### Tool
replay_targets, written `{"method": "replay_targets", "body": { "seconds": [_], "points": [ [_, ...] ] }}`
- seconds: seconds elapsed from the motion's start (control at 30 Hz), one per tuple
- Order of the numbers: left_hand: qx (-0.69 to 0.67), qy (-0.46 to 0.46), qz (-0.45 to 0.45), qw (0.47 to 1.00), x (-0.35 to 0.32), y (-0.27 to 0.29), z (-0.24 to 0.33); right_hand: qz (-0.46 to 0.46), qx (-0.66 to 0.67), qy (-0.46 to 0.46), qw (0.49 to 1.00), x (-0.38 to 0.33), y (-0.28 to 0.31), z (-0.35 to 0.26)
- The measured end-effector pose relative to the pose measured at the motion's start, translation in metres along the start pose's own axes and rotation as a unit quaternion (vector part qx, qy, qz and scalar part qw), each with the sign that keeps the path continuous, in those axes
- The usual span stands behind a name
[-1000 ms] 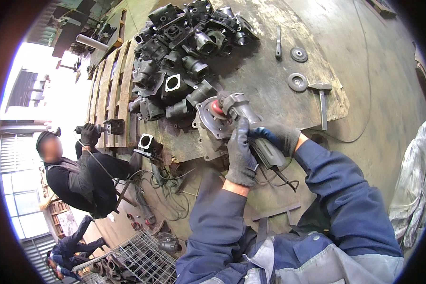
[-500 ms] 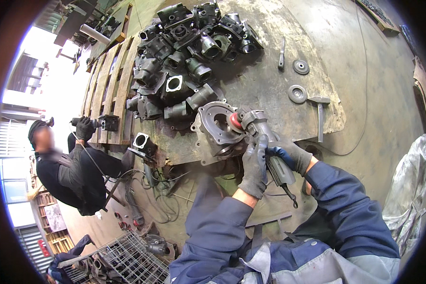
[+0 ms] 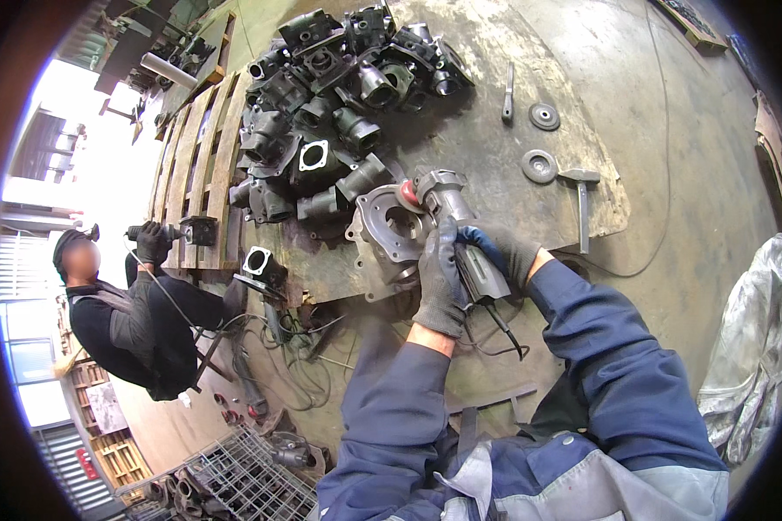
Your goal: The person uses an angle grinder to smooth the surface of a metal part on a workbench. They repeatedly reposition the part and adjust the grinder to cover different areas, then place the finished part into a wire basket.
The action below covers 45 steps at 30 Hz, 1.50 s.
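Both of my gloved hands hold an angle grinder (image 3: 480, 276) with a red-edged disc (image 3: 408, 193). My left hand (image 3: 440, 282) wraps round the grinder near its head, fingers closed. Behind it, my right hand (image 3: 500, 250) grips the body from the right side. The disc is at the upper rim of a grey metal casting (image 3: 375, 233) with a round flange and bolt holes; whether it touches I cannot tell. This casting lies at the near edge of a worn board (image 3: 460, 148). From the grinder's rear end a black cord (image 3: 506, 328) hangs down.
Dark castings (image 3: 321, 113) are heaped on the board's far left. A hammer (image 3: 583, 204), two spare discs (image 3: 540, 167) and a wrench-like tool (image 3: 508, 91) lie right. At left, a co-worker (image 3: 130, 304) holds a power tool by a pallet (image 3: 195, 165). Cables (image 3: 295, 373) and a wire basket (image 3: 248, 473) are nearer.
My hands and the grinder have moved left, bringing the disc from the inner right of the flange to its upper rim. The grinder's cord has swung left.
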<state>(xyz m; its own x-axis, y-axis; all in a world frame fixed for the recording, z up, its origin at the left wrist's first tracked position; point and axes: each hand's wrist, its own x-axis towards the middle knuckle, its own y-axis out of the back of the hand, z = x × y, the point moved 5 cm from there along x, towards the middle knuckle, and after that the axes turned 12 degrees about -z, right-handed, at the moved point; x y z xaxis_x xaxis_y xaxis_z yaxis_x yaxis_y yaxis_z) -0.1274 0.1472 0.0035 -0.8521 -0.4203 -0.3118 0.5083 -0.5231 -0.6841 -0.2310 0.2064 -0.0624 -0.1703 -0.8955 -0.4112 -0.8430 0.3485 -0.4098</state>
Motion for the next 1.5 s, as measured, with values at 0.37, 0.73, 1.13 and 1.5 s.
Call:
{"method": "replay_targets", "body": {
  "seconds": [0.37,0.73,1.13,1.5],
  "points": [
    [0.021,-0.032,-0.066,0.997,-0.001,-0.006,-0.012,0.028,-0.032,0.006,0.999,-0.012,0.005,-0.035],
    [0.031,-0.004,-0.039,0.999,0.000,0.003,-0.013,0.125,-0.131,0.005,0.984,-0.003,-0.002,-0.056],
    [0.060,-0.025,-0.053,0.996,-0.004,-0.004,-0.006,0.131,-0.145,0.031,0.980,0.007,-0.003,-0.055],
    [0.127,-0.028,-0.024,0.991,-0.016,-0.009,0.003,0.148,-0.203,0.043,0.967,0.005,-0.005,-0.063]
  ]
}}
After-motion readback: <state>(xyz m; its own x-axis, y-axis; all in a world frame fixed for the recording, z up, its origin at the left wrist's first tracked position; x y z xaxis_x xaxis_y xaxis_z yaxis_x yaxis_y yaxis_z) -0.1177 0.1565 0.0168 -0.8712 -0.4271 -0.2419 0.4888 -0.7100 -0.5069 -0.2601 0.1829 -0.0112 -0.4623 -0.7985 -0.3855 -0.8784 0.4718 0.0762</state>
